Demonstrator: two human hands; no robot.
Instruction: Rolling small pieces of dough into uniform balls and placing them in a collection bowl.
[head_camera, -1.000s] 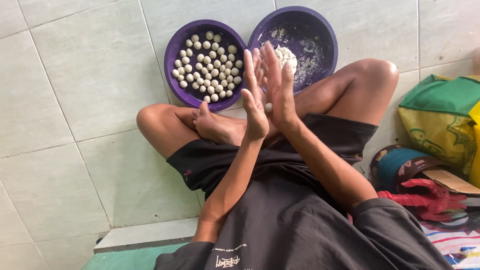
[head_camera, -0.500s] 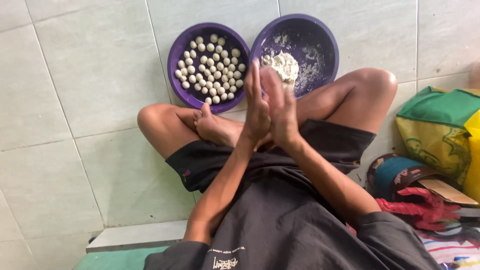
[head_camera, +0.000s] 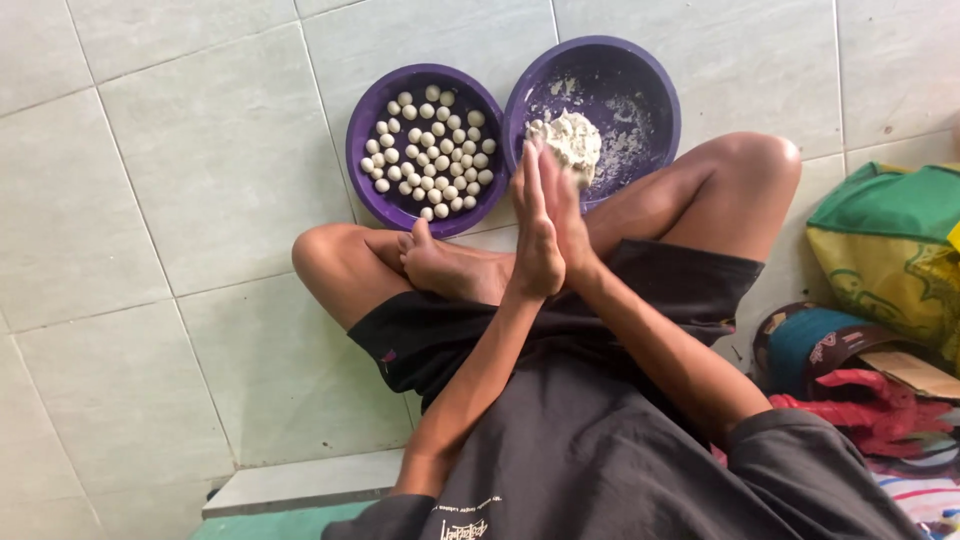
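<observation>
the left hand (head_camera: 536, 235) and right hand (head_camera: 566, 225) now press flat, palm to palm, no longer offset. the view sits slightly lower, both bowls (head_camera: 372, 120) showing whole.

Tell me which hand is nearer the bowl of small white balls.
Left. The left hand is on the side facing the bowl of small white balls; the right hand, pressed against it, lies farther away.

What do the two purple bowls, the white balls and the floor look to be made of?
Left bowl and right bowl: probably plastic, smooth with a dull sheen and thin rims. Balls: likely dough, matte off-white, like the crumbly lump. Floor: glazed ceramic tile, pale, with grout lines.
</observation>
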